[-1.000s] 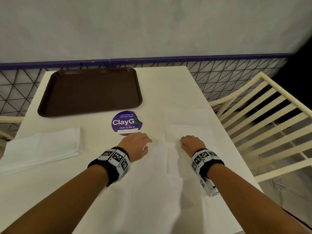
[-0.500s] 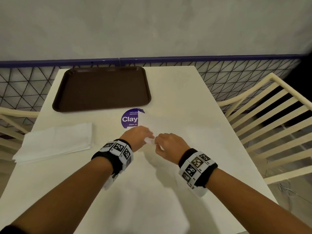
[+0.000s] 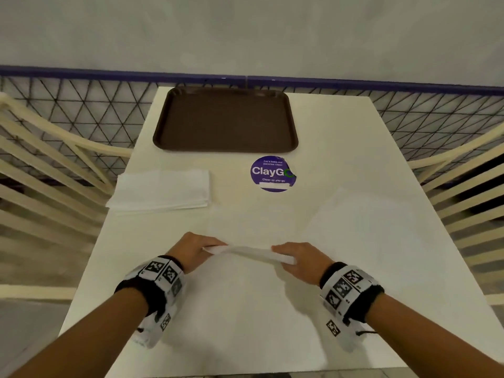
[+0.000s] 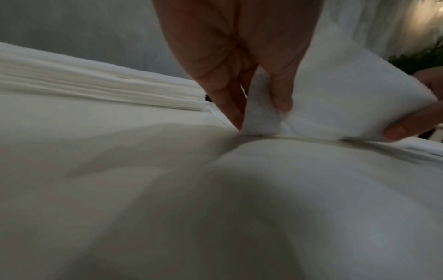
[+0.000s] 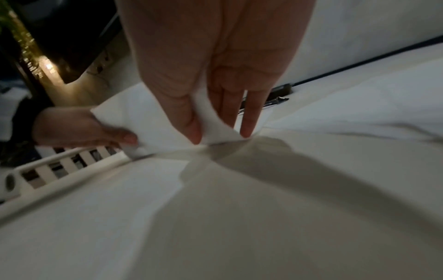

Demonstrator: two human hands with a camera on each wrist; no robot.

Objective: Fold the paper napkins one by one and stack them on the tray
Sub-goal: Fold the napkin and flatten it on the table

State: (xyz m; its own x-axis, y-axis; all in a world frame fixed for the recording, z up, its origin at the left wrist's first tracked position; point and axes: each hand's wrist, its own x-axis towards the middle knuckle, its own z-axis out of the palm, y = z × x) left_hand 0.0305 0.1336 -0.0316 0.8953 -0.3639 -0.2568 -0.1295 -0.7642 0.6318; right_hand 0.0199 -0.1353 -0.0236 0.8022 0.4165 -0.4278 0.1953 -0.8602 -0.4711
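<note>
A white paper napkin (image 3: 249, 252) is stretched between both hands just above the white table (image 3: 341, 148). My left hand (image 3: 192, 249) pinches its left end between thumb and fingers (image 4: 280, 98). The right hand (image 3: 298, 259) pinches the other end, thumb against fingers (image 5: 191, 130). In both wrist views the napkin (image 4: 335, 106) (image 5: 148, 121) curls up off the table between the hands. The brown tray (image 3: 226, 120) lies empty at the far end of the table. A stack of white napkins (image 3: 163, 192) sits to the left, between tray and hands.
A round purple "ClayGo" sticker (image 3: 272, 173) is on the table just in front of the tray. Another flat white sheet (image 3: 362, 225) lies to the right of my hands. Cream slatted chairs (image 3: 463, 192) flank the table, with a wire fence (image 3: 81, 105) behind.
The hands met at the middle of the napkin, then drew apart along its edge; now they hold it stretched between them. The view has swung so the tray sits centred.
</note>
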